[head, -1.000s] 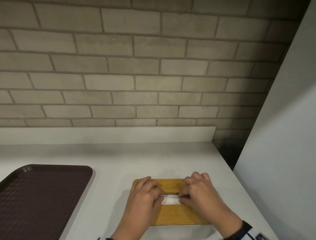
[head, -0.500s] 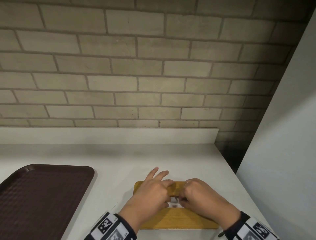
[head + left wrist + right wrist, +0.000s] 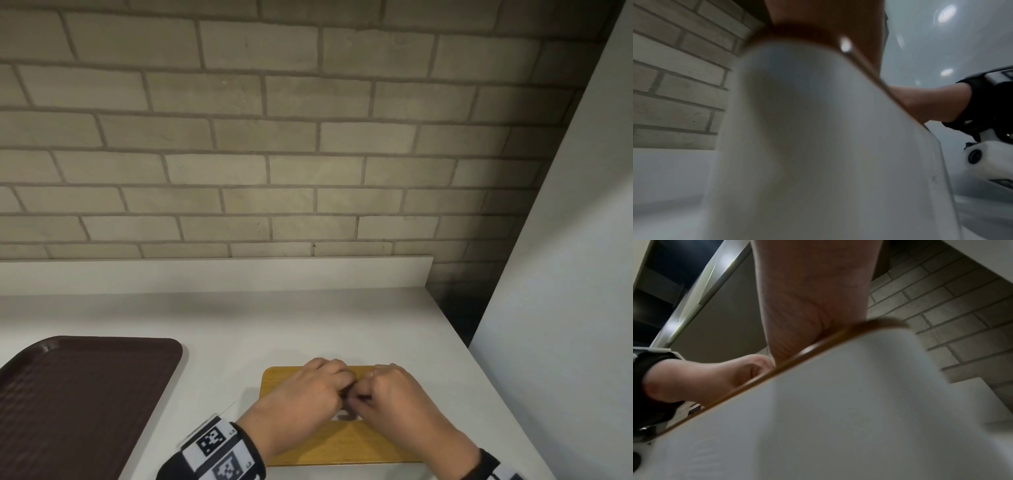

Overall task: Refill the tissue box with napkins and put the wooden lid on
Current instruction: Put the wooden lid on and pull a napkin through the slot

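Observation:
The wooden lid (image 3: 342,445) lies flat on the white tissue box, near the counter's front edge. Both hands are on top of it, knuckles together over the slot in the middle. My left hand (image 3: 340,394) and my right hand (image 3: 359,399) have their fingers curled down into the slot, and the fingertips are hidden. A small patch of white napkin (image 3: 344,415) shows in the slot just below the hands. The wrist views show the box's white wall (image 3: 818,146) (image 3: 838,402) from below, with the lid's edge (image 3: 818,347) above it.
A dark brown tray (image 3: 78,404) lies on the white counter (image 3: 308,325) to the left. A brick wall (image 3: 308,137) with a low white ledge runs along the back. A white panel (image 3: 565,308) stands close on the right, past the counter's edge.
My left hand's fingers, spread out half a second ago, have curled back in. Both hands now meet tightly over the slot and cover most of the napkin.

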Action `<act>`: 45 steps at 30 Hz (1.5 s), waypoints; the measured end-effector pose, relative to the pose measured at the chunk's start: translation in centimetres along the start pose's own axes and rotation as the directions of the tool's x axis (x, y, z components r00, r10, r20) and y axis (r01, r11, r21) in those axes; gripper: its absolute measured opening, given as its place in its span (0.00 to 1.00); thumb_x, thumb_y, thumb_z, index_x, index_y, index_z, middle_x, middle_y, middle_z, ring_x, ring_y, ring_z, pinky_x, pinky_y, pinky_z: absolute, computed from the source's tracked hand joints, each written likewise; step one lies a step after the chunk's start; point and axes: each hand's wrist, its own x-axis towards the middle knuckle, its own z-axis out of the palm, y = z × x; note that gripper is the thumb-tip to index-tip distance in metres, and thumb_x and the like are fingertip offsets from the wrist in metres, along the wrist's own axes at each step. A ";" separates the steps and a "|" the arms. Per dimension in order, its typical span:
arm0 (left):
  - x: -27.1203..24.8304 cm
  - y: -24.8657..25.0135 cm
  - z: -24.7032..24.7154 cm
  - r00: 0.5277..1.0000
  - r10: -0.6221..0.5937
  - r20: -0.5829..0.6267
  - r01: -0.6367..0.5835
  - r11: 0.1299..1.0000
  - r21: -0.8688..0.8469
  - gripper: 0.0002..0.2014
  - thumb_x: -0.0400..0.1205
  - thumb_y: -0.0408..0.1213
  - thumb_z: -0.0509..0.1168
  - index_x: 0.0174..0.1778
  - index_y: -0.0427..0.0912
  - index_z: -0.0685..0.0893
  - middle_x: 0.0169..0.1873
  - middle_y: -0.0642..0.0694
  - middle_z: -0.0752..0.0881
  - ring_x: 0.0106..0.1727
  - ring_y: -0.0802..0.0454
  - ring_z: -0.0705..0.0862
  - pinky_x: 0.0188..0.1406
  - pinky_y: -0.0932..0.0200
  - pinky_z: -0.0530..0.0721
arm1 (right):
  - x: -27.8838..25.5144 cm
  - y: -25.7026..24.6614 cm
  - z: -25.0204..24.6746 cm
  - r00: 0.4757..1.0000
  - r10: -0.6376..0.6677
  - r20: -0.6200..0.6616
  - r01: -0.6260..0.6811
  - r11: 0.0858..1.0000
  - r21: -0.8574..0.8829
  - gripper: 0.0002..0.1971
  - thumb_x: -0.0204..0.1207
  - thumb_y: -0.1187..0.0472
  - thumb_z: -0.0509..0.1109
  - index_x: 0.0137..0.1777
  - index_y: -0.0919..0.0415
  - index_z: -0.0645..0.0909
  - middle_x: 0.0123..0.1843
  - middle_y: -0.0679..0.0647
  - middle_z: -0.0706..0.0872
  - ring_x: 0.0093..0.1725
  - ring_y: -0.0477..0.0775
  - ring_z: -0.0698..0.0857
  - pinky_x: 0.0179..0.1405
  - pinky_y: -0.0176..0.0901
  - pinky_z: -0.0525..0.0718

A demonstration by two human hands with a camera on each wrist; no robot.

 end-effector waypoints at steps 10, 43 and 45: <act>-1.7 0.0 2.5 0.995 -0.103 0.013 0.104 0.984 -0.145 0.21 0.65 0.45 0.76 0.43 0.58 0.70 0.41 0.63 0.77 0.40 0.67 0.78 0.40 0.76 0.77 | -1.0 -0.1 2.3 0.973 0.063 -0.224 -0.036 0.992 0.119 0.09 0.66 0.44 0.64 0.34 0.46 0.82 0.33 0.40 0.79 0.37 0.39 0.76 0.39 0.29 0.73; -4.4 2.7 5.9 0.686 -0.727 -0.022 0.698 0.667 -0.263 0.37 0.83 0.62 0.35 0.62 0.39 0.79 0.57 0.38 0.89 0.65 0.46 0.71 0.79 0.59 0.38 | -5.0 1.2 4.5 0.935 0.343 -0.092 -0.351 0.932 -0.092 0.37 0.80 0.33 0.38 0.66 0.61 0.72 0.62 0.61 0.87 0.67 0.55 0.70 0.77 0.33 0.44; -3.7 2.3 6.1 0.679 -0.729 -0.088 0.701 0.680 -0.217 0.41 0.83 0.62 0.35 0.58 0.36 0.87 0.57 0.38 0.89 0.64 0.46 0.72 0.78 0.58 0.44 | -4.2 1.7 4.4 0.936 0.333 -0.116 -0.347 0.929 -0.126 0.43 0.79 0.31 0.36 0.67 0.64 0.78 0.65 0.61 0.85 0.70 0.56 0.71 0.77 0.32 0.43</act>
